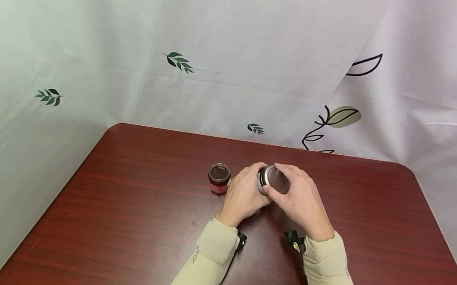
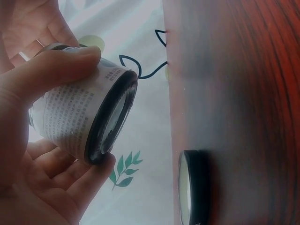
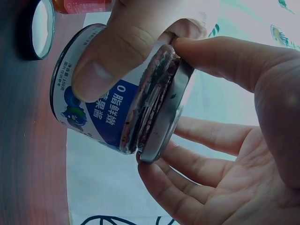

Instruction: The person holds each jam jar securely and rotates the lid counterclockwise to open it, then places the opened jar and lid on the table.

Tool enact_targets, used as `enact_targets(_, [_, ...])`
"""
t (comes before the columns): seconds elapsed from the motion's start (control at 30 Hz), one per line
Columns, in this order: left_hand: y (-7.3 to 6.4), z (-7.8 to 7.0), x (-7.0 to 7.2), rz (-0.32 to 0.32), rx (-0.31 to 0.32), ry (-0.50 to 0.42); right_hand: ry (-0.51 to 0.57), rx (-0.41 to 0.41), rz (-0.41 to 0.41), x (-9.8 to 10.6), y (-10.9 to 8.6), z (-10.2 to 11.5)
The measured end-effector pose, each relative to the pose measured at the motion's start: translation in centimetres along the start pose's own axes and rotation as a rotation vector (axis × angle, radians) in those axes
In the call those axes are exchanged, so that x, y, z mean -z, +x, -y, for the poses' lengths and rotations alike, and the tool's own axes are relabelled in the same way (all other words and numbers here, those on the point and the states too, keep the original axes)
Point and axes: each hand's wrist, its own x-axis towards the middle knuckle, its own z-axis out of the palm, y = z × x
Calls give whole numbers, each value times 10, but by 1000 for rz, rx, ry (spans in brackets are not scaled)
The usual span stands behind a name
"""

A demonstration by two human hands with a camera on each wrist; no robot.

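My left hand grips a glass jar with a white and blue label, held tilted above the table. My right hand pinches the rim of a metal lid at the jar's mouth. Dark residue shows on the glass rim beside the lid, which sits slightly askew. In the left wrist view, the jar's base faces the camera while the left thumb lies across its label. Left of the hands, a second jar with dark contents and a red label stands upright.
A loose lid, pale inside up, lies on the reddish-brown table near the second jar. A white curtain with leaf prints hangs behind the table's far edge. Small black devices are strapped at the wrists.
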Motion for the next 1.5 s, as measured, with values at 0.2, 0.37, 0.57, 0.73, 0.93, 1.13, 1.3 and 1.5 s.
enact_targets(0.2, [-1, 0, 0, 2, -5, -1, -1, -1, 7, 0, -1, 0])
enact_targets(0.37, [-1, 0, 0, 0, -11, 3, -4, -1, 11, 0, -1, 0])
enact_targets(0.57, [-1, 0, -1, 4, -12, 6, -3, -3, 21, 1, -1, 0])
enact_targets(0.73, [-1, 0, 0, 13, -6, 8, 0, 2, 26, 1, -1, 0])
enact_targets(0.93, [-1, 0, 0, 11, -11, 6, -2, 6, 27, 1, 0, 0])
enact_targets(1.13, [0, 0, -1, 10, -7, 11, -7, 8, 32, 1, 1, 0])
enact_targets(1.3, [0, -1, -1, 17, 7, 23, -6, 12, 32, 1, 1, 0])
enact_targets(1.5, [0, -2, -1, 15, 7, 24, -4, 5, 41, 1, 1, 0])
